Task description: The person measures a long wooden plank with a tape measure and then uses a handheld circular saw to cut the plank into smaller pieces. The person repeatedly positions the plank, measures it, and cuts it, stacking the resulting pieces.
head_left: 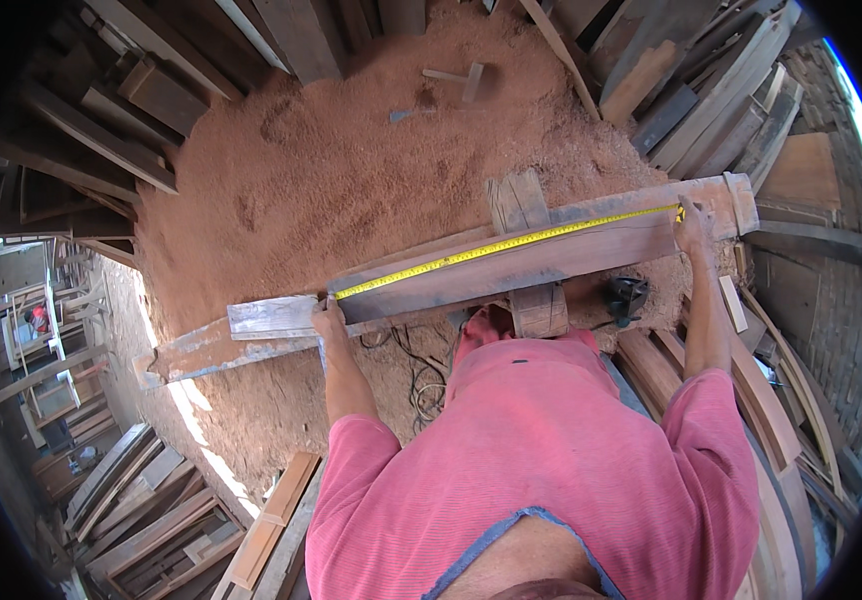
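A yellow tape (501, 244) is stretched along a dark board (571, 255) lying on a longer weathered beam (181, 355), with a wooden block (536, 310) crosswise beneath. My left hand (329, 318) is closed at the board's left end, gripping the tape's end beside a short pale board (269, 316). At the right end, my right hand (692, 228) grips the tape measure's body, which is mostly hidden by the fingers.
Sawdust (371, 170) covers the ground beyond the beam. Leaning planks (711, 110) ring the area, and more timber (131, 500) lies at lower left. A dark power tool (627, 298) sits below the beam on the right, with tangled cords (421, 385) near my body.
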A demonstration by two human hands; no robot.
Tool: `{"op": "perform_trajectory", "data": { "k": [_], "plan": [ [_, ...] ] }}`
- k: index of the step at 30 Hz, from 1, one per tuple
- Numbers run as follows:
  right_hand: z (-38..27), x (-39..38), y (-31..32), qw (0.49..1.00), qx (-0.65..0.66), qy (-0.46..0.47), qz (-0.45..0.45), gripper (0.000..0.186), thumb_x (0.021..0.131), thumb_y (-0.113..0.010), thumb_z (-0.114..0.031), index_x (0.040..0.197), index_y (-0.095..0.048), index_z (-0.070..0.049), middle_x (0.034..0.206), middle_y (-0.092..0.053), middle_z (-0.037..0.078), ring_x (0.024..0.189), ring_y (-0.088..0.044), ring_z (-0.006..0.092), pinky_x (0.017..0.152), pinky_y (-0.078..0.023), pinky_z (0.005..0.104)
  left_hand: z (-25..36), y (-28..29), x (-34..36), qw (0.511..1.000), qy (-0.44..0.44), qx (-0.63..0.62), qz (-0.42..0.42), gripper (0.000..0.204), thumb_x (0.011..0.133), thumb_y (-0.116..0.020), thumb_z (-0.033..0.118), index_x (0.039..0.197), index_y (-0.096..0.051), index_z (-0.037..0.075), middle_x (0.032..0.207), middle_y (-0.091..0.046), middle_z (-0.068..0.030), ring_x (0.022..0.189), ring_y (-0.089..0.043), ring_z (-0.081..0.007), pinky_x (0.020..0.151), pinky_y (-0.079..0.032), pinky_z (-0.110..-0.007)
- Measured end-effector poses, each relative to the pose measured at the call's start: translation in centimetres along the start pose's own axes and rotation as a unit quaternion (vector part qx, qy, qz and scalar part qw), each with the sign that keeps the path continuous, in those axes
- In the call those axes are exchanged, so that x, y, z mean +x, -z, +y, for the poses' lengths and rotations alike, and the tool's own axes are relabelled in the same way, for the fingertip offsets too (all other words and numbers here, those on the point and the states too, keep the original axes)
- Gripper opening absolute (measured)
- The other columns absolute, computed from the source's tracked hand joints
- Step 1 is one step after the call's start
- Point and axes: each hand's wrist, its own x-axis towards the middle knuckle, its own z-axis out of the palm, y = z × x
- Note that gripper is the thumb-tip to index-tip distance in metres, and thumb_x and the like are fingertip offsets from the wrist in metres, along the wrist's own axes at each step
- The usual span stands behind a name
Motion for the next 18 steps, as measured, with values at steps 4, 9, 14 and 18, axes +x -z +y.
{"op": "perform_trajectory", "data": {
  "k": [4,9,14,18],
  "plan": [
    [0.3,-0.8,-0.4,1.0,0.021,-0.013,-0.001,0.063,0.085,-0.066,-0.008,0.146,-0.058,-0.017,0.139,-0.059,0.02,0.13,-0.055,0.0411,0.112,-0.04,0.0526,0.2,-1.0,0.3,1.0,-0.003,0.018,-0.015,0.033,0.095,-0.074,0.025,0.109,-0.074,-0.005,0.097,-0.077,-0.0182,0.089,-0.071,-0.0269,0.085,-0.054,-0.04],
    [-2.7,-1.6,0.8,0.999,0.023,-0.007,-0.025,0.061,0.085,-0.064,-0.008,0.144,-0.059,-0.019,0.137,-0.062,0.02,0.127,-0.058,0.0433,0.111,-0.042,0.0524,-1.9,-0.8,1.7,0.998,-0.006,-0.042,-0.047,0.031,0.097,-0.073,0.023,0.112,-0.073,-0.004,0.1,-0.076,-0.0149,0.093,-0.07,-0.0203,0.085,-0.053,-0.035],
    [-8.6,-4.2,3.2,0.971,0.005,0.097,-0.216,0.054,0.081,-0.068,-0.009,0.134,-0.067,-0.016,0.128,-0.068,0.02,0.126,-0.06,0.0384,0.107,-0.048,0.0484,-0.5,-2.0,1.1,0.991,-0.018,-0.092,-0.095,0.033,0.1,-0.068,0.014,0.123,-0.066,-0.009,0.113,-0.073,-0.0147,0.098,-0.068,-0.0189,0.091,-0.052,-0.031],
    [-18.5,-9.4,2.4,0.871,0.098,0.341,-0.341,0.053,0.075,-0.074,-0.017,0.127,-0.07,-0.012,0.12,-0.072,0.018,0.113,-0.067,0.0381,0.099,-0.053,0.0455,-3.4,0.0,1.7,0.98,-0.028,-0.175,-0.09,0.03,0.099,-0.069,0.015,0.122,-0.067,-0.004,0.104,-0.072,-0.0103,0.09,-0.065,-0.0163,0.082,-0.052,-0.03]
  ]
}}
